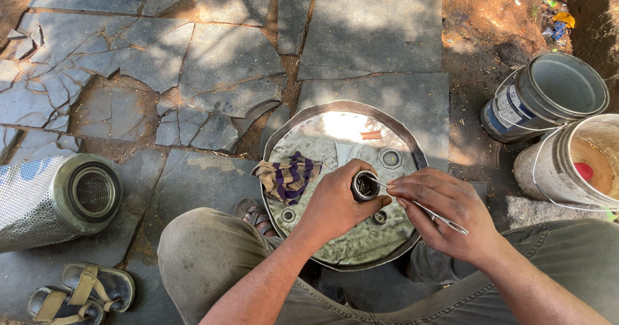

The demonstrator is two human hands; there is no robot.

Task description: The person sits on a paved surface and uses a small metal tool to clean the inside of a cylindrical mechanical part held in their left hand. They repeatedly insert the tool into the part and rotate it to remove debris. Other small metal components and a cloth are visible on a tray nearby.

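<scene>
Seated over a round metal drum top (322,238); left hand (335,202) wrapped tight around a small dark cylindrical part (365,186) near the drum's centre; right hand (445,212) pinching thin metal tweezers (425,207), tip at the part's three o'clock rim. Striped purple rag (289,177) at the part's nine o'clock; two buckets (561,83) toward two o'clock.

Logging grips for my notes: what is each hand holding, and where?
Left hand wraps the small dark cylinder's side; right hand pinches the thin metal tool mid-length.

Rag (287,177) on drum lid (361,247) — buckets (554,99) right
</scene>
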